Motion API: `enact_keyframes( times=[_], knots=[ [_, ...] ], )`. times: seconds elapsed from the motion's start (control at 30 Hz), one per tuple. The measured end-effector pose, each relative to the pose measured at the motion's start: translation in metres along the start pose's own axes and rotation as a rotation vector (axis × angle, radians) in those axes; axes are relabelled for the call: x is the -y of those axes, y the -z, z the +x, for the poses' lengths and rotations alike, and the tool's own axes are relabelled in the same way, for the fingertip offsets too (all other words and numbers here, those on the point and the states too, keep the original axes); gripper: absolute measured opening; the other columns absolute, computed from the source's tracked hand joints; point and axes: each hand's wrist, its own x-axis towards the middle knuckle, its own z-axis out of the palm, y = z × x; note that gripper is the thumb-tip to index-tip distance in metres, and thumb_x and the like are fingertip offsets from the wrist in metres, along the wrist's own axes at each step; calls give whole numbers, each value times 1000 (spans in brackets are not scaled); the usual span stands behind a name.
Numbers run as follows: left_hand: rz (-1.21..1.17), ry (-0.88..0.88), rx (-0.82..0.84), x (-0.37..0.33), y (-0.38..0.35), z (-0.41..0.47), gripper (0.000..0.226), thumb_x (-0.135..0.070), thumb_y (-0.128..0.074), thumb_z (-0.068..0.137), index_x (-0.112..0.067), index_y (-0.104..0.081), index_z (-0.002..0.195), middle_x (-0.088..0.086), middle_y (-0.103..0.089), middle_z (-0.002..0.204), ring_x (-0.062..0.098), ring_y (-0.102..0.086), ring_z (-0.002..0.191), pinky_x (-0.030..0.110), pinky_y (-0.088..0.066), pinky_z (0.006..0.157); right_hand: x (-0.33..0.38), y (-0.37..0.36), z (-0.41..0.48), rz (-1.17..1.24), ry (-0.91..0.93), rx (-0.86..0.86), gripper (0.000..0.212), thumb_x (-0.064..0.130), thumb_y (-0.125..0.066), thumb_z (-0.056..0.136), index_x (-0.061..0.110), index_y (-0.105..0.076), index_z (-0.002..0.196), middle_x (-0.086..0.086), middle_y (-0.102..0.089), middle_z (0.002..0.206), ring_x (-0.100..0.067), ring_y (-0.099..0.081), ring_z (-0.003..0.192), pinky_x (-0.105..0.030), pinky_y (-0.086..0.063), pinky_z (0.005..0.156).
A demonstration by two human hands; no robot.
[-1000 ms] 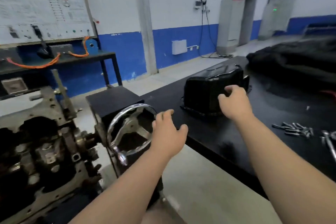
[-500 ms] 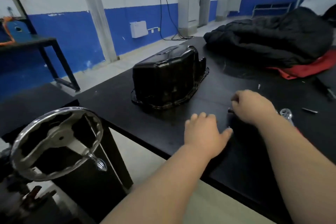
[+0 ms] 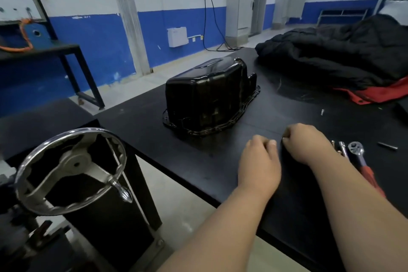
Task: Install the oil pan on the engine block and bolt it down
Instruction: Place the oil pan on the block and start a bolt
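Note:
The black oil pan [image 3: 207, 95] lies upside down, flange down, on the black table [image 3: 154, 130], with neither hand touching it. To its right, my right hand [image 3: 306, 143] is curled on the tabletop and pinches a small metal bolt [image 3: 283, 138] at its fingertips. My left hand [image 3: 259, 161] rests just left of it with loosely curled fingers and nothing visible in it. A few more bolts [image 3: 337, 148] lie beside a ratchet [image 3: 357, 154] behind my right wrist. The engine block is out of view.
The chrome handwheel [image 3: 70, 170] of the engine stand sits at lower left, off the table's corner. A black jacket [image 3: 342, 55] over red cloth [image 3: 379, 93] covers the table's far right. Loose small parts [image 3: 387, 145] lie past the ratchet.
The view swung right, away from the engine block. My right hand left the oil pan and came down to the bolts; my left hand moved from the handwheel to the table beside it.

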Motion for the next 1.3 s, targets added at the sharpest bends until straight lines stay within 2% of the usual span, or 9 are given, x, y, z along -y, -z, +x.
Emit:
enact_keyframes(
  times=[0.2, 0.53, 0.67, 0.77, 0.83, 0.97, 1.13, 1.23, 1.3],
  knots=[
    [-459, 242, -74, 6, 11, -4, 21, -39, -35, 97, -29, -47, 83, -13, -58, 59, 7, -52, 54, 28, -46, 55, -3, 0, -6, 91, -75, -53, 15, 19, -48, 89, 15, -61, 95, -8, -60, 103, -25, -48, 81, -32, -39, 68],
    [-637, 304, -111, 7, 20, 0, 21, -31, -36, 99, -18, -50, 90, -9, -53, 54, 4, -49, 44, 17, -38, 44, 1, 8, -8, 210, -117, -116, 16, 12, -50, 87, 8, -65, 87, -13, -65, 94, -32, -53, 82, -32, -43, 69],
    [-921, 484, -82, 10, 28, 10, 20, -25, -37, 100, -15, -48, 88, -3, -52, 58, 10, -49, 44, 24, -39, 44, 12, 17, -12, 622, -111, -208, 12, 18, -58, 87, 15, -68, 92, -1, -66, 85, -21, -60, 83, -31, -48, 77],
    [-1221, 694, -23, 13, 39, 15, 28, -36, -42, 99, -12, -53, 89, 1, -55, 60, 14, -52, 48, 24, -44, 46, 44, 23, -29, 1235, 26, -45, 9, 12, -60, 88, 9, -68, 92, 1, -62, 66, -13, -57, 60, -28, -50, 58],
    [-1322, 738, 56, 15, 44, 17, 39, -46, -41, 97, -10, -57, 92, 4, -60, 65, 16, -57, 54, 25, -47, 50, 66, 22, -41, 1355, 154, 66, 9, 9, -60, 88, 13, -68, 87, 1, -62, 61, -11, -58, 57, -23, -49, 54],
    [-1447, 684, 93, 19, 45, 21, 48, -45, -33, 100, -9, -65, 103, 9, -73, 88, 21, -70, 75, 30, -55, 57, 97, 8, -52, 1111, 223, 35, 16, 9, -62, 84, 23, -65, 76, 8, -66, 59, -4, -60, 51, -17, -45, 45],
    [-1517, 670, 50, 25, 44, 22, 39, -33, -37, 101, -7, -65, 107, 13, -69, 109, 25, -65, 103, 35, -53, 83, 103, 0, -54, 674, 417, -180, 12, 23, -59, 82, 30, -65, 89, 18, -59, 86, -5, -56, 89, -22, -46, 78],
    [-1489, 687, 52, 22, 43, 20, 28, -19, -43, 98, -4, -66, 103, 14, -70, 102, 25, -67, 96, 35, -54, 81, 100, -2, -54, 820, 319, -197, 12, 23, -58, 85, 33, -64, 89, 20, -57, 86, -8, -56, 94, -24, -46, 83],
    [-1475, 686, 59, 19, 44, 18, 26, -14, -40, 97, -3, -63, 97, 11, -68, 82, 21, -66, 73, 28, -54, 62, 102, 6, -50, 864, 277, -269, 13, 20, -57, 86, 30, -64, 91, 15, -58, 91, -15, -58, 94, -31, -47, 85]
  ],
)
